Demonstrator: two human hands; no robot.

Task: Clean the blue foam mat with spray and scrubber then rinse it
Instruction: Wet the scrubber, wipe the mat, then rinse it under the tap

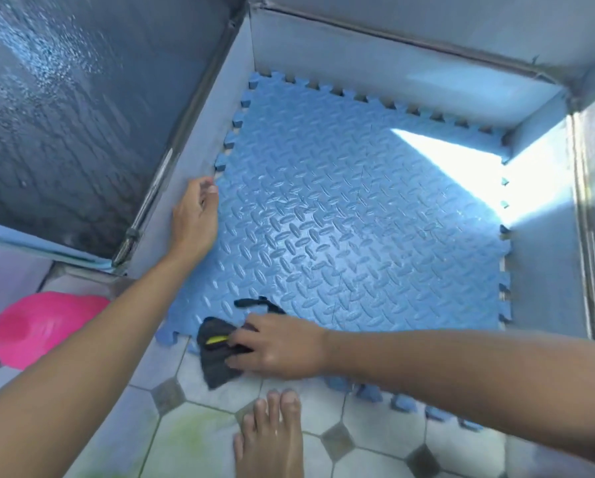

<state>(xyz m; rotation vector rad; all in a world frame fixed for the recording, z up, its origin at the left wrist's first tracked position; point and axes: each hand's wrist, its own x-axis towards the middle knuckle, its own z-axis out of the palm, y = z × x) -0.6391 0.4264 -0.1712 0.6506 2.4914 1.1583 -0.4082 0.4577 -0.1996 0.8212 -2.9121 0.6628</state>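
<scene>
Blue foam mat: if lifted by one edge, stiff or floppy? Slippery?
The blue foam mat looks thin, so it would probably bend under its own weight. Its sheen suggests it's wet, so likely slick despite the raised tread. Probably light for its size, being foam.

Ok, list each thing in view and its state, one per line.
blue foam mat: flat on the floor, wet-looking sheen, sunlit patch at the far right.
dark scrubber: gripped, pressed on the mat's near corner.
right hand: closed on the scrubber.
left hand: resting at the mat's left edge, holding nothing.
pink tub: on the floor at left, contents unclear.
bare foot: planted on the tiles.
</scene>
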